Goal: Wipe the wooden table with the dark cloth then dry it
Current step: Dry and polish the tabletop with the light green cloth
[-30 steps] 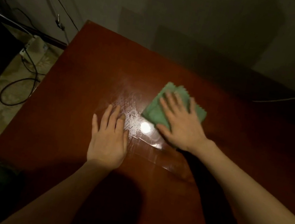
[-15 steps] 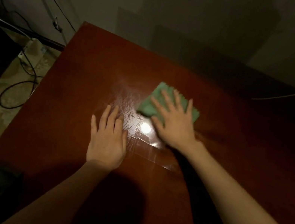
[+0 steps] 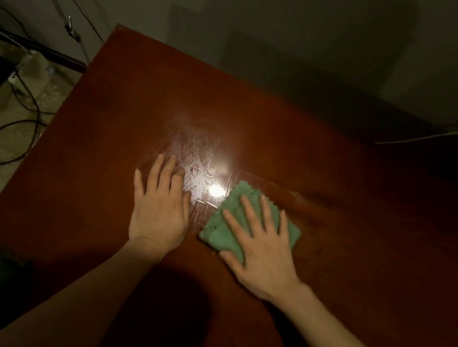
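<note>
The right hand [image 3: 262, 246] lies open and flat on the green cloth [image 3: 221, 234], pressing it to the tabletop [image 3: 128, 112] just right of the wet glare patch [image 3: 201, 165], seemingly drying, while the left hand [image 3: 158, 210], also open, braces beside it.

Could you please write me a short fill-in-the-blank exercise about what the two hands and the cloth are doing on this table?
1. The right hand presses flat on a folded cloth whose colour is ____.
2. The left hand lies flat with nothing under it but the ____.
3. The bright glare on the wooden table sits ____ the two hands.

Missing words: green; table; between
</note>
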